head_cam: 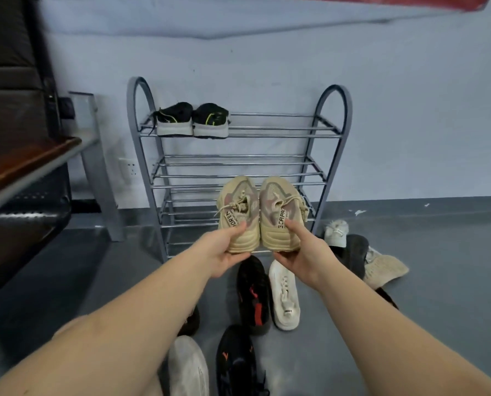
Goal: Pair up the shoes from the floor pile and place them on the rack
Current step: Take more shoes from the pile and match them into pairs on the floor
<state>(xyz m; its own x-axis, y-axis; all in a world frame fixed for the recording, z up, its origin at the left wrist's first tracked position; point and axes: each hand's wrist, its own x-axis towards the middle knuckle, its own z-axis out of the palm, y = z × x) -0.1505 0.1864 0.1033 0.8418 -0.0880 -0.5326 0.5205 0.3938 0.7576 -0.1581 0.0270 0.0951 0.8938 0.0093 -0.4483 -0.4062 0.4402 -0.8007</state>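
Two tan sneakers are held side by side in front of the grey metal rack, toes pointing at it. My left hand grips the heel of the left tan sneaker. My right hand grips the heel of the right tan sneaker. Both hang level with the rack's lower shelves. A pair of black sneakers with grey soles stands at the left of the top shelf. On the floor below lie a black and red shoe, a white shoe and several more.
More loose shoes lie at the right of the rack: a pale one, a dark one and a beige one. A wooden bench with a grey frame juts in from the left. Behind the rack is a pale wall.
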